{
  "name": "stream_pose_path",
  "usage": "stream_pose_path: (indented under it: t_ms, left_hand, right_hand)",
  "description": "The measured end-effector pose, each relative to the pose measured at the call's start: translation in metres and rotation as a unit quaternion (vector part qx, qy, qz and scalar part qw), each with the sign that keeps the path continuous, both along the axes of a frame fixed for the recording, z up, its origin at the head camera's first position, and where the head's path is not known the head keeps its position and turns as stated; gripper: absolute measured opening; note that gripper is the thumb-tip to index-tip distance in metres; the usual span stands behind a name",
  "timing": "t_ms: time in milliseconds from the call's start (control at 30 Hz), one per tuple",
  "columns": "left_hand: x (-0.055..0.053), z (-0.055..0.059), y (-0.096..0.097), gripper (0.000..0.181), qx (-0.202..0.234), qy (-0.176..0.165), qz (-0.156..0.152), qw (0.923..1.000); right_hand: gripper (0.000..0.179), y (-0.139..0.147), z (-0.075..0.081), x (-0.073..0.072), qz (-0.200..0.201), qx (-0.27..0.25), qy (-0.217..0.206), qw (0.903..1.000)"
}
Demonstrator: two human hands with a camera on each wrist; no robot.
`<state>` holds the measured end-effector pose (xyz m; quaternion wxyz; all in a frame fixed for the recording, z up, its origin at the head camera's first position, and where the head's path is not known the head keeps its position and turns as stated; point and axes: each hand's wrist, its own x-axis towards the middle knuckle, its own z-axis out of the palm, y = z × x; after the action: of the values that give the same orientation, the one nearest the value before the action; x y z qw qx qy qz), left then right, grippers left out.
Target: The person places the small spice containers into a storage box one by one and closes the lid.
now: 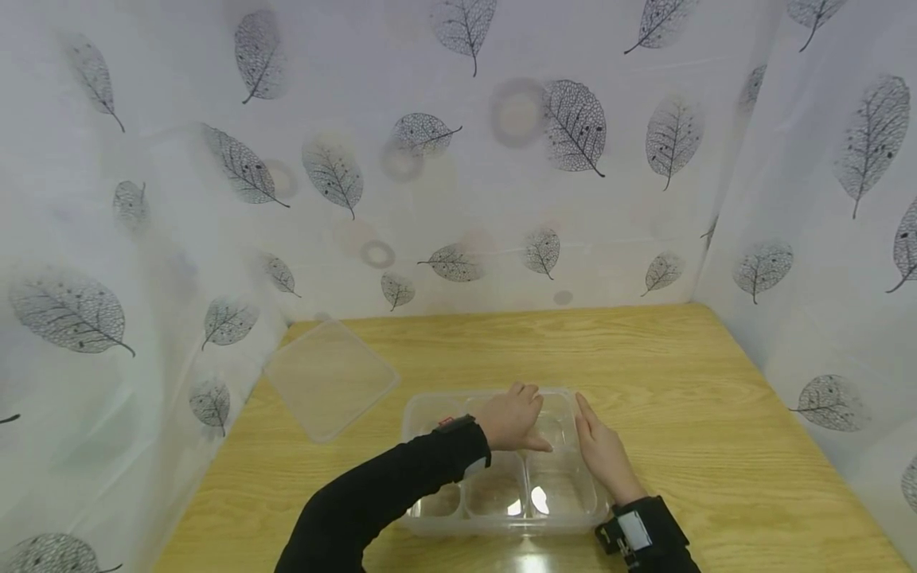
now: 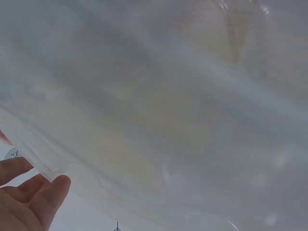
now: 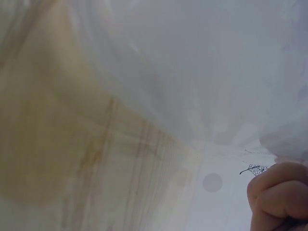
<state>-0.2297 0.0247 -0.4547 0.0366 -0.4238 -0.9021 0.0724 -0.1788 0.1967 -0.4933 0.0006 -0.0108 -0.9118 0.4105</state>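
A clear plastic divided container (image 1: 494,525) is near the table's front, its several compartments showing through the see-through plastic. My left hand (image 1: 510,419) reaches over it from the left, fingers at the far rim and thumb spread toward the near side. In the left wrist view, the left thumb and fingers (image 2: 50,197) pinch the plastic edge. My right hand (image 1: 603,455) holds the container's right side, fingers along the rim at the far right corner. Curled right fingers (image 3: 281,192) show at the plastic's edge in the right wrist view. The left forearm hides part of the container.
A translucent square sheet (image 1: 331,380), like a flat lid, lies at the table's back left, its corner near the curtain. The wood-grain table (image 1: 688,382) is enclosed at the back and both sides by a white leaf-print curtain (image 1: 487,199). A small red mark (image 1: 446,421) shows beside the left cuff.
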Motion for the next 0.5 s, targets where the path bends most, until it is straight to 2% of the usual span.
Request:
stream_pose_path:
  t_ms: [500]
  left_hand:
    - [-0.0002,-0.0029,0.0005,0.075,-0.006,-0.018,0.007,0.9998]
  right_hand:
    - [0.047,0.0008,-0.0020,-0.0010,0.002,0.001,0.007,1.0000]
